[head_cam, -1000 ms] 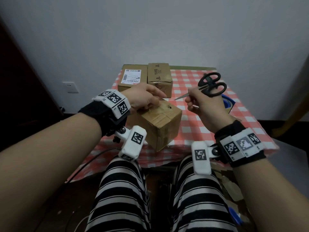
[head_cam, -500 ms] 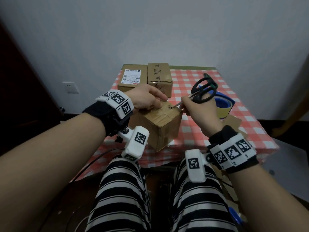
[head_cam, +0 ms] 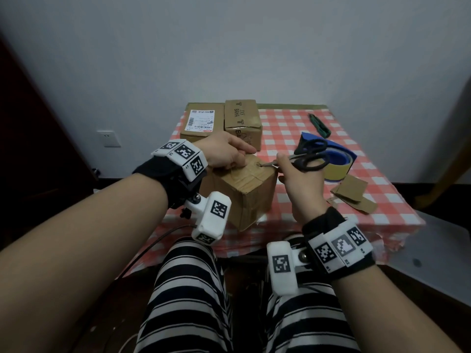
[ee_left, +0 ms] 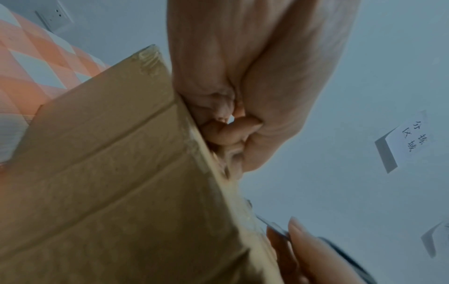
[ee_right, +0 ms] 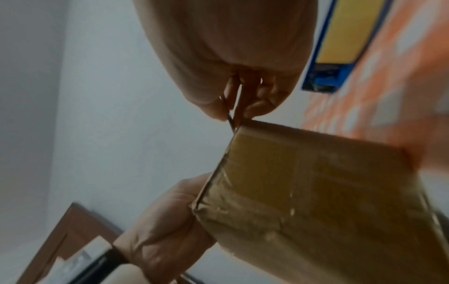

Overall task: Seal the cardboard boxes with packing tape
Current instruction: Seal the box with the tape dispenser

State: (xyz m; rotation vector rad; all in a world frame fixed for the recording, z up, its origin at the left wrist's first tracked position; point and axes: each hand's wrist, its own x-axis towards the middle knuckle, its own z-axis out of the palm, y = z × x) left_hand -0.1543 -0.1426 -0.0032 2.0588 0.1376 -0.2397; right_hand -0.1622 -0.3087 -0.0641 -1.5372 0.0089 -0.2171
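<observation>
Scissors (head_cam: 304, 157) lowered onto box (head_cam: 248, 188), gripped by right hand (head_cam: 299, 186), left hand (head_cam: 224, 154) curled atop, checkered table (head_cam: 369, 197)

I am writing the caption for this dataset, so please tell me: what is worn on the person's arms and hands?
Both forearms are bare, without sleeves. Each wrist carries a black strap with white blocks that bear black-and-white square markers. Below each wrist hangs a white rounded camera housing with one such marker. The left hand and right hand wear no gloves.
</observation>
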